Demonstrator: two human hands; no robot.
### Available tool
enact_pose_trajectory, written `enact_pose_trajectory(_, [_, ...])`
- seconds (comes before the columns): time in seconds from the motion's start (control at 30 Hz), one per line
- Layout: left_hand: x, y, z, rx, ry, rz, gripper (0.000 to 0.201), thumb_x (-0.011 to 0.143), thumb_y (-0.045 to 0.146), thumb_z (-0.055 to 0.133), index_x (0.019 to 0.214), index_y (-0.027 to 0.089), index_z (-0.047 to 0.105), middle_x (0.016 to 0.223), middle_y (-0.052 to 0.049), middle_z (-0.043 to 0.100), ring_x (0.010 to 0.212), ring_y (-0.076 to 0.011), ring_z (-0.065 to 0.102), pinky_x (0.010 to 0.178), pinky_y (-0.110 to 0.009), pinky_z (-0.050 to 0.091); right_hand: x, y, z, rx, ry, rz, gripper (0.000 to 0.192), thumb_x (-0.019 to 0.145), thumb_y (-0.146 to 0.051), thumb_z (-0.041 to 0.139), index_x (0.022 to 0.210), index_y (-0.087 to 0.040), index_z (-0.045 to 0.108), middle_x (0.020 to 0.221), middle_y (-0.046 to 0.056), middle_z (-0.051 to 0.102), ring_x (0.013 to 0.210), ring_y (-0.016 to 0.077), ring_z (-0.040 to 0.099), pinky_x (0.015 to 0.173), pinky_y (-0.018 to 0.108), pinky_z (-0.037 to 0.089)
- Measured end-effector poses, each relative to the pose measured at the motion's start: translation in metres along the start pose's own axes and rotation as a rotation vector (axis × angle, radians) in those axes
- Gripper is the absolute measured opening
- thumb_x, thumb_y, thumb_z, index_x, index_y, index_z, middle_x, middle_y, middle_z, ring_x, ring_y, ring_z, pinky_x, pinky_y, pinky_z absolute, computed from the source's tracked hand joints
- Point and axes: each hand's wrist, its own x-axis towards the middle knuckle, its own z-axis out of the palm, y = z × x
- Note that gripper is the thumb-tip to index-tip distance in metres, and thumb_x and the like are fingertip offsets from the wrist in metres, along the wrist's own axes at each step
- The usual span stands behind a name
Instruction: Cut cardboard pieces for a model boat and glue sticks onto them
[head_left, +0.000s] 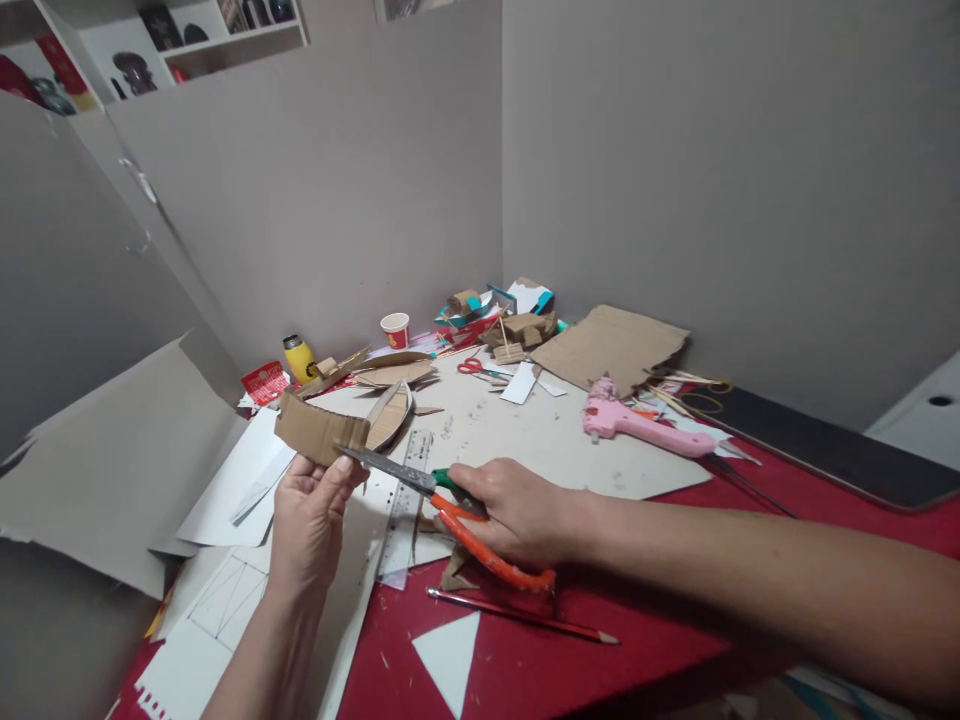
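A strip of brown corrugated cardboard (319,428) is held up by my left hand (322,505), pinched at its lower edge between thumb and fingers. My right hand (506,505) grips a pair of scissors (457,515) with one green and one orange handle. The blades point left and their tips touch the right part of the cardboard strip, close to my left thumb. Just behind the strip lies a boat-shaped cardboard piece (391,415) with a pale raised rim. A clear ruler (405,510) lies beneath the scissors.
A pink glue gun (645,425) lies at the right, near a large cardboard sheet (607,345). Red-handled scissors (471,367), a paper cup (395,330) and a yellow bottle (300,358) stand or lie farther back. A red pencil (525,615) and a white triangle (450,660) lie in front.
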Motion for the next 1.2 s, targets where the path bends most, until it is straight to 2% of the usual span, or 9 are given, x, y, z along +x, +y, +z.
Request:
enact_pose_trajectory(0.43, [-0.0013, 0.0007, 0.0024, 0.003, -0.018, -0.012, 0.029, 0.067, 0.015, 0.078, 0.094, 0.018, 0.071, 0.084, -0.003, 0.072, 0.075, -0.0119, 0.064, 0.067, -0.021, 0.056, 0.0002, -0.003, -0.0071, -0.091, -0.032, 0.038, 0.044, 0.089, -0.057, 0.035, 0.086, -0.016, 0.054, 0.064, 0.007, 0.063, 0.051, 0.016, 0.05, 0.05, 0.027, 0.021])
enact_pose_trajectory(0.63, [-0.0013, -0.0019, 0.0037, 0.033, -0.015, -0.007, 0.031, 0.068, 0.015, 0.078, 0.097, 0.018, 0.07, 0.088, -0.004, 0.072, 0.078, -0.0125, 0.064, 0.068, -0.022, 0.057, 0.0006, -0.001, -0.0046, -0.07, -0.016, 0.019, 0.043, 0.088, -0.055, 0.037, 0.085, -0.016, 0.054, 0.063, 0.006, 0.062, 0.051, 0.0157, 0.05, 0.05, 0.026, 0.021])
enact_pose_trajectory(0.87, [-0.0011, -0.0015, 0.0035, 0.014, -0.006, -0.007, 0.027, 0.066, 0.015, 0.079, 0.092, 0.017, 0.071, 0.087, -0.003, 0.071, 0.08, -0.0131, 0.064, 0.067, -0.022, 0.057, 0.0011, -0.0006, -0.0053, -0.046, -0.034, -0.01, 0.044, 0.089, -0.054, 0.037, 0.085, -0.014, 0.054, 0.065, 0.008, 0.063, 0.053, 0.0167, 0.053, 0.049, 0.027, 0.024])
enact_pose_trajectory(1.07, [0.0002, -0.0018, 0.0052, 0.012, -0.013, -0.033, 0.023, 0.064, 0.012, 0.079, 0.086, 0.015, 0.07, 0.082, 0.0, 0.068, 0.068, -0.009, 0.061, 0.062, -0.019, 0.056, 0.0014, 0.0003, -0.005, -0.076, -0.068, 0.008, 0.041, 0.088, -0.051, 0.041, 0.088, -0.013, 0.056, 0.066, 0.01, 0.064, 0.055, 0.0178, 0.055, 0.05, 0.027, 0.025])
enact_pose_trajectory(1.2, [0.0014, -0.0003, 0.0068, 0.016, -0.024, -0.008, 0.023, 0.066, 0.012, 0.077, 0.087, 0.015, 0.07, 0.083, -0.001, 0.068, 0.074, -0.0107, 0.062, 0.065, -0.02, 0.056, 0.003, -0.0011, -0.0092, -0.051, -0.075, 0.014, 0.04, 0.089, -0.05, 0.04, 0.09, -0.014, 0.057, 0.067, 0.008, 0.064, 0.055, 0.0177, 0.055, 0.049, 0.026, 0.026])
